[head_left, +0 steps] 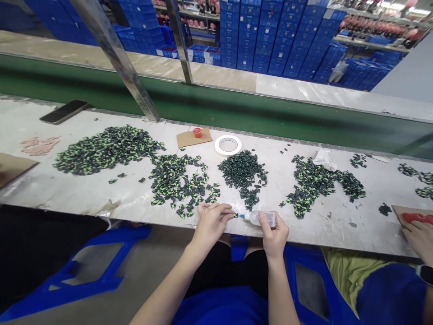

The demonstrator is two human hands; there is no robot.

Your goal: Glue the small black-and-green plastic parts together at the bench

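Note:
At the near edge of the white worktable (84,194), my left hand (211,221) pinches a small dark green part (235,215) between its fingertips. My right hand (274,234) grips a small clear squeeze bottle (262,218) lying sideways, its blue nozzle pointing left and touching the part. Just beyond my hands lie piles of small parts: a black-and-bright-green pile (181,183) to the left and a darker pile (244,174) straight ahead.
More part piles lie at the left (106,149) and right (314,183). A tape roll (228,145), a red cap on cardboard (197,132) and a phone (64,111) sit farther back. A co-worker's hand (419,234) rests at the right. Blue stools stand below.

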